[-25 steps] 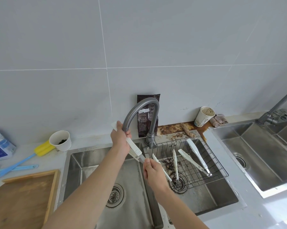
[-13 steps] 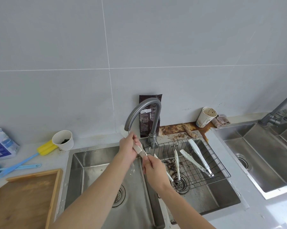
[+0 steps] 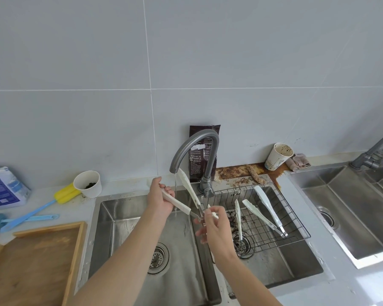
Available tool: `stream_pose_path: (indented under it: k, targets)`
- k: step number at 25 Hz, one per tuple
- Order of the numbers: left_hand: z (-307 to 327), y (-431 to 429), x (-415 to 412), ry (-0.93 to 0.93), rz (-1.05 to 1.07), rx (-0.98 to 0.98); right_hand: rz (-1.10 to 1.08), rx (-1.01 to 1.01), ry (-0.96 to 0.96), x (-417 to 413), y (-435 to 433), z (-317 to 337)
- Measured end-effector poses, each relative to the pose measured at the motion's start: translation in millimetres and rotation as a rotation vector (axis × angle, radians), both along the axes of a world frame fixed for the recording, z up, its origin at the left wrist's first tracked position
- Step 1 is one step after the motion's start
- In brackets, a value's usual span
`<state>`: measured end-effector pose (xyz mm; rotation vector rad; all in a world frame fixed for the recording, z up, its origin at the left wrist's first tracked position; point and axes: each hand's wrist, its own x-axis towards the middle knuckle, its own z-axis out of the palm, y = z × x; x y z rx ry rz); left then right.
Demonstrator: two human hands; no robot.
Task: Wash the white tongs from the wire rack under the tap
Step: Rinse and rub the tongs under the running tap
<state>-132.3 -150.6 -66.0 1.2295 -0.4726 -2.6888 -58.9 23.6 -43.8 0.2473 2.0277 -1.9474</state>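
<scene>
Steel sink (image 3: 128,219) lies under the spread tongs (image 3: 189,191); left hand (image 3: 160,200) grips one arm, right hand (image 3: 214,226) pinches the hinge, tap (image 3: 193,146) above, grey tiled wall (image 3: 208,62) behind.

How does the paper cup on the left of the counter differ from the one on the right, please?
The left paper cup stands upright and holds a small dark clump; the right paper cup leans tilted against the wall, its inside smeared brown. The left one is plain white outside, the right one carries a faint print. Both are white paper cups on the counter behind the sinks.
</scene>
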Motion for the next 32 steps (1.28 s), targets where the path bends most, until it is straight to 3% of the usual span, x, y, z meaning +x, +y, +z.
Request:
stream_pose_path:
  k: [4, 8, 13, 16, 18, 21, 28, 32]
  targets:
    - [-9, -2, 8, 0.042, 0.006, 0.035, 0.027, -0.326, -0.383, -7, 2, 7]
    - [-11, 0, 9, -0.011, 0.004, 0.001, 0.119, -0.526, -0.501, -8, 2, 12]
    - [-1, 10, 1, -0.341, -0.172, -0.488, 0.196, -0.105, -0.210, -9, -9, 5]
    - [6, 23, -1, -0.322, -0.295, -0.706, 0.192, 0.074, -0.109, -9, -15, 0]
    - [10, 30, -3, -0.173, -0.322, -0.707, 0.213, 0.155, -0.065, -8, -19, -3]
    - [4, 37, -4, -0.026, -0.287, -0.551, 0.244, 0.196, -0.023, -7, -25, -4]
    - [7, 14, -25, -0.084, -0.230, -0.517, 0.287, 0.148, -0.037, 10, -17, -14]
    - [6, 25, -25, -0.069, -0.288, -0.505, 0.203, 0.087, -0.005, -3, -25, -11]
